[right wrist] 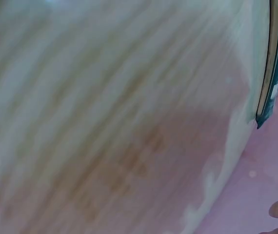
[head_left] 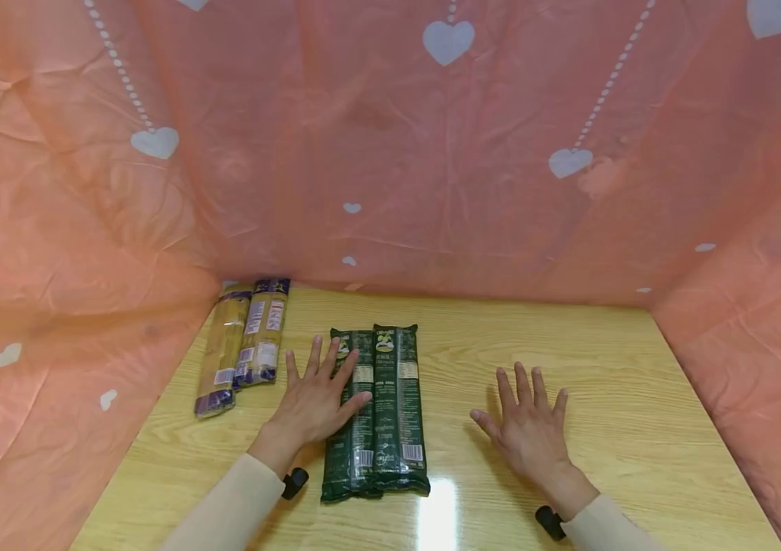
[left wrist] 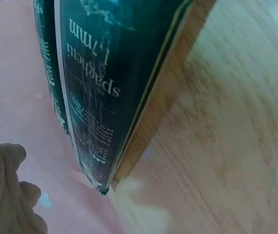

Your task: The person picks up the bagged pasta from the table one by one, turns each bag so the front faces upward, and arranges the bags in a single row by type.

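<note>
Two dark green packs lie side by side on the table in the head view: a left spaghetti pack (head_left: 340,459) and a right spaghetti pack (head_left: 387,428). My left hand (head_left: 315,402), fingers spread, overlaps the upper left part of the left pack and hides some of it. In the left wrist view the near spaghetti pack (left wrist: 92,78) shows the words "spaghetti 1.7mm", with the left fingers (left wrist: 12,156) beside it. To the right of the packs, my right hand (head_left: 534,432) is spread palm down over the table, holding nothing. Its wrist view catches a pack edge (right wrist: 275,63).
Two yellow pasta packs with purple ends, a left one (head_left: 223,344) and a right one (head_left: 268,321), lie at the table's back left. The wooden table (head_left: 638,413) meets pink cloth walls (head_left: 390,153) with white hearts at the back and sides.
</note>
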The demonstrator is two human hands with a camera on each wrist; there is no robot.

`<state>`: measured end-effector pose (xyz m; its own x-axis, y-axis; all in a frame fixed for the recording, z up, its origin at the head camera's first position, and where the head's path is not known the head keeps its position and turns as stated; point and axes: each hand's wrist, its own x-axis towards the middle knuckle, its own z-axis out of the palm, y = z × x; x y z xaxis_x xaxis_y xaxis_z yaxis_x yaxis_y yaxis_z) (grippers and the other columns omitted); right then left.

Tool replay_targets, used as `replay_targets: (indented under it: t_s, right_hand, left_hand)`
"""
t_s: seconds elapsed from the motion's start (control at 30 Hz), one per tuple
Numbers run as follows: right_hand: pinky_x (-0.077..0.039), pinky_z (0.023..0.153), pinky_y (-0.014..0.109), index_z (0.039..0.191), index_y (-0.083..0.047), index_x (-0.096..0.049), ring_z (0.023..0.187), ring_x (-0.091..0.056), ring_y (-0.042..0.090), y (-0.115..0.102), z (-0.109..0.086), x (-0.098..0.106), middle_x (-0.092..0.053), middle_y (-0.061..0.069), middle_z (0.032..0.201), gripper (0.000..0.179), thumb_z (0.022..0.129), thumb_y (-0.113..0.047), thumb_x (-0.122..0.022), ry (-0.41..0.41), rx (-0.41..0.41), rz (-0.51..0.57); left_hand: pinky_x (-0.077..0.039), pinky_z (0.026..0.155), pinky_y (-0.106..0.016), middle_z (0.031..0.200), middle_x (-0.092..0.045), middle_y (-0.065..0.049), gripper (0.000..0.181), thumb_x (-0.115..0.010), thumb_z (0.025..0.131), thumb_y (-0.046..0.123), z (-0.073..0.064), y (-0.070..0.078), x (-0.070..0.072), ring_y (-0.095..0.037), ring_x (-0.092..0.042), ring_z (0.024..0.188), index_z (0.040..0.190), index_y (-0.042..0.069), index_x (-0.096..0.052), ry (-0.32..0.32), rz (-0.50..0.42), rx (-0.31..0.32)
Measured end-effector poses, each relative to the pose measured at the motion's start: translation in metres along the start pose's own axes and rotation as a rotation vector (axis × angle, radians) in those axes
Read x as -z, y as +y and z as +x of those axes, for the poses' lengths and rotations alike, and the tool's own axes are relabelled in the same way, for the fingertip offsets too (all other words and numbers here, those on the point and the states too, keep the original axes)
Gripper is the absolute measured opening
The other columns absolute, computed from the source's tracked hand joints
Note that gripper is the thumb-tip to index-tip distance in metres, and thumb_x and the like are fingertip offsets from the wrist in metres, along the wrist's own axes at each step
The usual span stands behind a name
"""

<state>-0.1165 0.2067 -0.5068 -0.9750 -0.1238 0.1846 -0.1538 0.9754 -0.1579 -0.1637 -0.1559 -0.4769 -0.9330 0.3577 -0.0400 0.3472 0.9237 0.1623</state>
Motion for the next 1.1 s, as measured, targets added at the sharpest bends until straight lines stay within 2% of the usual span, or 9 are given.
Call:
replay_targets:
  t_s: [0.23,0.47,0.67,0.8,0.9,1.0,1.1]
  right_hand:
    - [-0.017,0.113,0.086,0.162,-0.007,-0.042,0.156,-0.027,0.052,-0.012,-0.004,-0.007,-0.033,0.026,0.168,0.087,0.1,-0.066,-0.059,0.022,0.02,-0.006]
    - [-0.014,0.116,0.084,0.164,-0.008,-0.039,0.158,-0.023,0.05,-0.031,-0.005,-0.011,-0.031,0.025,0.169,0.088,0.1,-0.066,-0.058,-0.027,0.042,0.029]
    - [-0.018,0.116,0.083,0.163,-0.008,-0.041,0.158,-0.025,0.047,-0.06,-0.007,-0.016,-0.032,0.022,0.17,0.085,0.103,-0.067,-0.051,-0.076,0.135,0.037]
    - [-0.022,0.116,0.081,0.162,-0.009,-0.043,0.159,-0.027,0.044,-0.09,-0.008,-0.018,-0.035,0.019,0.17,0.081,0.105,-0.066,-0.048,-0.153,0.238,0.098]
    - [-0.022,0.117,0.08,0.164,-0.013,-0.04,0.16,-0.025,0.04,-0.108,-0.006,-0.021,-0.033,0.012,0.172,0.08,0.106,-0.068,-0.039,-0.246,0.31,0.104]
    - [-0.019,0.119,0.079,0.166,-0.016,-0.036,0.162,-0.021,0.036,-0.115,-0.005,-0.024,-0.029,0.006,0.174,0.08,0.107,-0.07,-0.03,-0.317,0.341,0.049]
    - [-0.017,0.119,0.079,0.166,-0.018,-0.037,0.162,-0.021,0.035,-0.11,-0.007,-0.024,-0.03,0.004,0.174,0.079,0.107,-0.07,-0.031,-0.329,0.334,0.003]
  left_hand:
    - [0.008,0.119,-0.08,0.177,-0.001,-0.015,0.083,-0.038,0.106,0.071,0.003,0.001,-0.002,-0.044,0.007,0.163,0.17,0.021,-0.023,0.005,-0.016,-0.006]
    - [0.006,0.12,-0.079,0.177,-0.008,-0.018,0.079,-0.037,0.108,0.066,0.009,0.002,-0.006,-0.043,0.007,0.163,0.17,0.019,-0.022,0.01,-0.009,-0.013]
    - [-0.001,0.123,-0.077,0.177,-0.013,-0.016,0.074,-0.034,0.112,0.059,0.022,0.008,-0.006,-0.04,0.002,0.164,0.17,0.016,-0.023,-0.008,0.026,-0.065]
    - [-0.004,0.124,-0.076,0.177,-0.012,-0.014,0.074,-0.036,0.112,0.056,0.04,0.013,-0.006,-0.039,0.0,0.164,0.17,0.012,-0.022,-0.058,0.062,-0.115]
    - [-0.003,0.125,-0.074,0.177,-0.013,-0.012,0.077,-0.039,0.111,0.058,0.052,0.017,-0.007,-0.038,-0.001,0.164,0.17,0.012,-0.021,-0.12,0.105,-0.131]
    - [0.0,0.127,-0.07,0.178,-0.01,-0.008,0.082,-0.039,0.109,0.063,0.06,0.023,-0.01,-0.034,0.0,0.165,0.171,0.015,-0.016,-0.207,0.151,-0.121]
    - [0.001,0.129,-0.066,0.178,-0.01,-0.006,0.084,-0.037,0.107,0.066,0.065,0.032,-0.013,-0.029,-0.003,0.166,0.171,0.015,-0.016,-0.251,0.199,-0.121]
